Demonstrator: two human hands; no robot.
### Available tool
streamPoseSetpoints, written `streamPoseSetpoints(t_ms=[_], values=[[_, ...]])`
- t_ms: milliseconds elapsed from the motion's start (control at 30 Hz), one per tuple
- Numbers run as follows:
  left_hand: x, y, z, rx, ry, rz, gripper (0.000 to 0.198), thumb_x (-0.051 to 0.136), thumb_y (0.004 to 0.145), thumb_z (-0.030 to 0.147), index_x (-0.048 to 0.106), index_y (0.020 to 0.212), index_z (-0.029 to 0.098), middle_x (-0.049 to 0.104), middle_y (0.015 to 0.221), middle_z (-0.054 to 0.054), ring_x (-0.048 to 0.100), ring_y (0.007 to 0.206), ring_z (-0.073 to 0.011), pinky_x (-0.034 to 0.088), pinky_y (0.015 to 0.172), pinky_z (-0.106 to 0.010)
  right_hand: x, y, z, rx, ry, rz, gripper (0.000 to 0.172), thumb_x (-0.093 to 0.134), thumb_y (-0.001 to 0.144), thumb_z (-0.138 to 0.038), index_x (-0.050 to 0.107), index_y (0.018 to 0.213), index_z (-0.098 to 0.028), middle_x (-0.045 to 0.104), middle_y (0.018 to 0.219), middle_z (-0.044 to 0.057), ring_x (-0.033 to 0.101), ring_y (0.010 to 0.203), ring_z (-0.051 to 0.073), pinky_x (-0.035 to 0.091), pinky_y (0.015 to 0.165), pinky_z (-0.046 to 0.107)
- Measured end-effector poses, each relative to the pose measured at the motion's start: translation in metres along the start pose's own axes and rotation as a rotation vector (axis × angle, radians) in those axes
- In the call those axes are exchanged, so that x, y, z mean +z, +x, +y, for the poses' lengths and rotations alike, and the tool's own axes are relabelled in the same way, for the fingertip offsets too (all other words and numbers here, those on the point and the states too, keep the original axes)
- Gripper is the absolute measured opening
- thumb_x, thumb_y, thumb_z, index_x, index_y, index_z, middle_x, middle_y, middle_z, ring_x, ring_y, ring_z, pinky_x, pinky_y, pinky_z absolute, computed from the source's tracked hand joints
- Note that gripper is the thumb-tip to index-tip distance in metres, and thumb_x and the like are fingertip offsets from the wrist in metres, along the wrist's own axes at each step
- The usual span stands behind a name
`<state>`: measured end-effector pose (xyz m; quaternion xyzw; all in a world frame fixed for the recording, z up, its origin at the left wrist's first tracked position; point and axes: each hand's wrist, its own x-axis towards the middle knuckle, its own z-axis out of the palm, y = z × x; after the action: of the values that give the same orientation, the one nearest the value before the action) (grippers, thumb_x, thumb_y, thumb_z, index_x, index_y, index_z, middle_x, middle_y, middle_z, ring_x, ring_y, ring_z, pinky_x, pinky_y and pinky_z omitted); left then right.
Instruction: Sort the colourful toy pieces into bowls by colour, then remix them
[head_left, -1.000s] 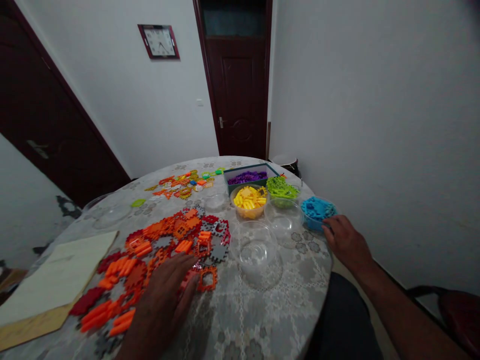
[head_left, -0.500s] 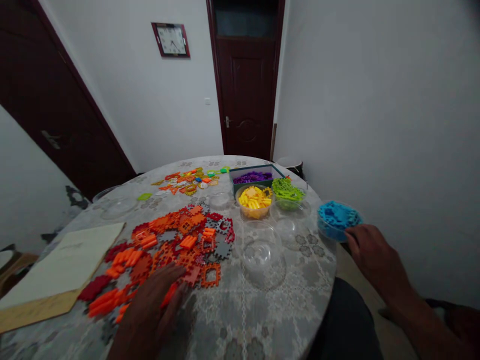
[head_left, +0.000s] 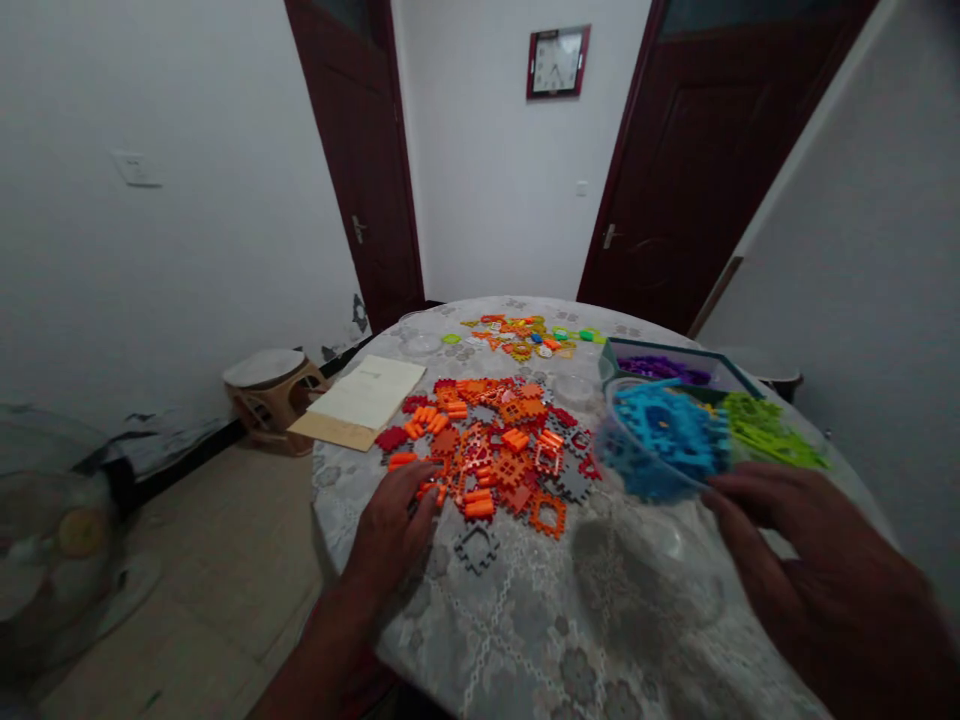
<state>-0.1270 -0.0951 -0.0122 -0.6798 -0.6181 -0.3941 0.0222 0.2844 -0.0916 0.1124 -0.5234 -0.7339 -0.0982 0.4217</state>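
My right hand (head_left: 814, 560) pinches the rim of a clear plastic bowl (head_left: 660, 488), which is tilted above the table and heaped with blue interlocking pieces (head_left: 667, 425). My left hand (head_left: 396, 515) lies at the near left edge of a pile of orange, red and grey interlocking pieces (head_left: 510, 465). Its thumb and fingers are apart, touching orange pieces (head_left: 431, 490) there. A grey pentagon-shaped frame piece (head_left: 477, 548) lies by itself nearer to me.
Behind the bowl are a box (head_left: 724, 365) with purple pieces and a heap of green pieces (head_left: 772, 430). Mixed pieces (head_left: 525, 335) lie at the far side. Paper sheets (head_left: 371, 390) overhang the left table edge. A stool (head_left: 274, 395) stands beyond.
My right hand has brought the bowl of blue pieces from beyond the right edge to over the table. My view has turned left. My left hand stays at the orange pile.
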Motion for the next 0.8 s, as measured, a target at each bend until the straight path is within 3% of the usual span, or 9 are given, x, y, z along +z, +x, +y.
streamPoseSetpoints(t_ms=[67,133,233,333,433,533,667,800], values=[[-0.001,-0.003,-0.004,-0.005,-0.005,0.017,0.028,0.055,0.103,0.031,0.072,0.124,0.022,0.076,0.128,-0.011,0.071,0.122,-0.0265,0.057,0.110,-0.047,0.040,0.016,-0.041,0.023,0.217,-0.103,0.028,0.057,0.100,-0.051,0.071,0.096,-0.027,0.074,0.101,0.008,0.070,0.091,0.026,0.054,0.082,0.042],[-0.002,-0.005,-0.007,0.001,-0.008,0.035,0.026,0.057,0.103,0.030,0.072,0.123,0.022,0.077,0.127,-0.011,0.071,0.121,-0.0265,0.057,0.109,-0.047,0.084,0.027,-0.068,0.161,0.433,-0.267,0.027,0.057,0.101,-0.048,0.070,0.095,-0.025,0.074,0.095,0.006,0.070,0.085,0.023,0.054,0.080,0.039],[-0.006,-0.008,-0.012,0.011,-0.010,0.053,0.023,0.058,0.102,0.029,0.071,0.120,0.022,0.077,0.123,-0.010,0.072,0.118,-0.0262,0.059,0.107,-0.046,0.147,0.034,-0.087,0.468,0.804,-0.472,0.030,0.063,0.097,-0.052,0.069,0.095,-0.023,0.074,0.085,0.004,0.071,0.077,0.022,0.058,0.073,0.035],[-0.009,-0.010,-0.015,0.028,-0.018,0.067,0.023,0.058,0.102,0.027,0.071,0.121,0.021,0.077,0.124,-0.011,0.072,0.117,-0.0256,0.060,0.105,-0.045,0.188,0.034,-0.096,0.764,1.139,-0.551,0.034,0.078,0.085,-0.052,0.069,0.090,-0.020,0.072,0.078,0.003,0.071,0.072,0.020,0.061,0.066,0.032],[-0.010,-0.010,-0.016,0.030,-0.030,0.076,0.024,0.058,0.101,0.026,0.070,0.122,0.021,0.077,0.124,-0.011,0.072,0.118,-0.0257,0.060,0.105,-0.045,0.207,0.033,-0.102,1.013,1.383,-0.520,0.029,0.088,0.078,-0.037,0.068,0.089,-0.019,0.073,0.079,0.002,0.071,0.066,0.016,0.061,0.059,0.025],[-0.008,-0.009,-0.015,0.008,-0.038,0.068,0.023,0.058,0.101,0.026,0.071,0.120,0.022,0.077,0.125,-0.011,0.071,0.120,-0.0263,0.059,0.108,-0.048,0.214,0.034,-0.102,1.199,1.533,-0.476,0.022,0.086,0.081,-0.025,0.065,0.088,-0.020,0.071,0.076,0.000,0.069,0.061,0.013,0.061,0.056,0.022],[-0.004,-0.004,-0.013,-0.001,-0.040,0.044,0.026,0.058,0.102,0.026,0.070,0.124,0.022,0.076,0.128,-0.012,0.070,0.123,-0.0274,0.057,0.111,-0.051,0.218,0.039,-0.097,1.268,1.588,-0.480,0.015,0.072,0.093,-0.018,0.061,0.084,-0.020,0.066,0.066,-0.002,0.065,0.055,0.010,0.060,0.056,0.018],[0.000,0.006,-0.010,0.049,-0.039,0.036,0.029,0.056,0.102,0.026,0.068,0.129,0.022,0.074,0.132,-0.013,0.067,0.128,-0.0281,0.054,0.115,-0.053,0.207,0.048,-0.094,1.263,1.659,-0.482,0.012,0.069,0.095,-0.015,0.062,0.085,-0.019,0.066,0.069,-0.002,0.063,0.055,0.008,0.058,0.055,0.015]])
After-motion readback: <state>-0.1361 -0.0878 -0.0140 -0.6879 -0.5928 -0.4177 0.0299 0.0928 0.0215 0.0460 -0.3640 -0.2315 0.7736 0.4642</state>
